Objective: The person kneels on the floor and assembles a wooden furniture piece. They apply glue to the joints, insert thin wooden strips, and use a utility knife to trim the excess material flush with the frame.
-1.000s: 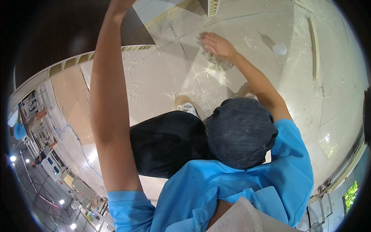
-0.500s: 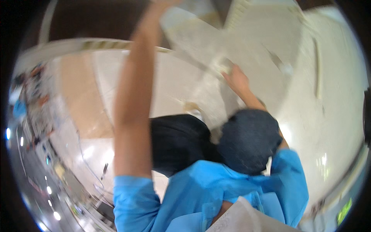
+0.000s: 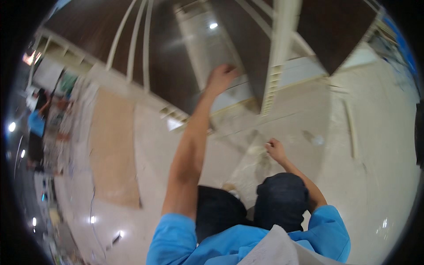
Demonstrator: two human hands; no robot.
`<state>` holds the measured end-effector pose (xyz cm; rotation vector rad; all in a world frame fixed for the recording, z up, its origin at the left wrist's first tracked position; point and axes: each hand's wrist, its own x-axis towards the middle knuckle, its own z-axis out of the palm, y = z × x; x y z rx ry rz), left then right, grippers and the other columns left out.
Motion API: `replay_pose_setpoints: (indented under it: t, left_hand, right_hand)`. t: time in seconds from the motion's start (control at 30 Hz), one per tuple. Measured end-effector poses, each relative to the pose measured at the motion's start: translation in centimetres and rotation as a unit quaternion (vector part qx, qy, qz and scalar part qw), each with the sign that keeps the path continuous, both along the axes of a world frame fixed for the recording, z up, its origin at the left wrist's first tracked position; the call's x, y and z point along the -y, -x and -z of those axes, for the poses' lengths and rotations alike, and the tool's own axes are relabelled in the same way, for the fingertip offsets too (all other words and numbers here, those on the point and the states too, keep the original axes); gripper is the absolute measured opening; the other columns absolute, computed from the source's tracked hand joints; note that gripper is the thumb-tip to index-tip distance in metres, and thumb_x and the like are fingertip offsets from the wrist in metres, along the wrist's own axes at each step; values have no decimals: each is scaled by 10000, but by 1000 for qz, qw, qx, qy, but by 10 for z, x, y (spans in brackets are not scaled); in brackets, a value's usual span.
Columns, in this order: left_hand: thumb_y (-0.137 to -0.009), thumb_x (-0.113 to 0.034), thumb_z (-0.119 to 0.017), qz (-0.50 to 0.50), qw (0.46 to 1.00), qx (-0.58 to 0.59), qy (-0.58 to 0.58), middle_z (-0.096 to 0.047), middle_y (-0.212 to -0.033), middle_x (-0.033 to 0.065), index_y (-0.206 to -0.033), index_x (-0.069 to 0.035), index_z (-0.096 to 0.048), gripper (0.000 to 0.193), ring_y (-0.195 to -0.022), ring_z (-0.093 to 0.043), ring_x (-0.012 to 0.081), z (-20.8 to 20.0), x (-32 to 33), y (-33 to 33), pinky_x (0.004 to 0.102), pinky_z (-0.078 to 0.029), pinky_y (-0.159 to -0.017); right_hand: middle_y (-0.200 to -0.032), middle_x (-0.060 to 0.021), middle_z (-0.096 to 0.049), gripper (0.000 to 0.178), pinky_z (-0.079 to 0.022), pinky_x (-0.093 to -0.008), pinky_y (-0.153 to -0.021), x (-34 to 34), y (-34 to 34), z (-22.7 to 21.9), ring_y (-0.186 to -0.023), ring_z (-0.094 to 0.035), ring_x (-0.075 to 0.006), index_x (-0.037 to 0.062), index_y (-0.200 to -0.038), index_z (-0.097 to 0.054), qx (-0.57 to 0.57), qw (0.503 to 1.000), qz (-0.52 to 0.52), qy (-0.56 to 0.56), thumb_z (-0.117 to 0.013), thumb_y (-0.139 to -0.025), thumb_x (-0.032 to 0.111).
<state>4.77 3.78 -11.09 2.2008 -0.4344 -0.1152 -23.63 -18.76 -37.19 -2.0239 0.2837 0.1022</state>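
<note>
My left hand (image 3: 222, 78) is raised at the end of an outstretched arm, over a dark brown panel unit (image 3: 170, 57) with pale edges. Its fingers look bent, but motion smears them. Low over the pale floor (image 3: 304, 106), my right hand (image 3: 276, 150) has its fingers curled together in front of my knee. Whatever they may hold is too small to make out. A pale upright board (image 3: 282, 39) with a slotted lower edge stands between the two hands' far sides. My dark-trousered knees are bent beneath me.
A tan sheet (image 3: 112, 145) lies on the floor at left, beside a thin cable (image 3: 92, 203). A long pale strip (image 3: 350, 128) rests at right. Farther left, a person in a blue top (image 3: 36, 123) is near cluttered goods. A second dark panel (image 3: 335, 35) rises at far right.
The view has tilted upward, showing more of the dark panels. My left hand, at the top edge before, now shows in full. My right hand appears lower in the picture, fingers curled.
</note>
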Motion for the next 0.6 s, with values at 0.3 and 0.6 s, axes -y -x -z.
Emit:
replay_pose_setpoints:
  t: [0.3, 0.6]
  left_hand:
    - [-1024, -291, -702, -3, 998, -24, 66, -750, -1032, 104, -1231, 10, -713, 366, -904, -722, 164, -26, 4, 8, 309, -570, -801]
    - [-1025, -303, -711, 25, 997, 7, 71, -735, -927, 76, -1176, -15, -720, 326, -791, -702, 140, -34, 7, 14, 305, -553, -751]
  right_hand:
    - [-755, 27, -608, 188, -406, -238, -550, 49, -71, -314, -617, -507, -42, 47, -1015, -642, 231, 966, -18, -114, -686, -1062, 224]
    - [-764, -65, -645, 158, -470, -284, -578, 22, -114, -462, -631, -588, -124, 19, -1047, -674, 597, 787, 18, 156, -782, -965, 101]
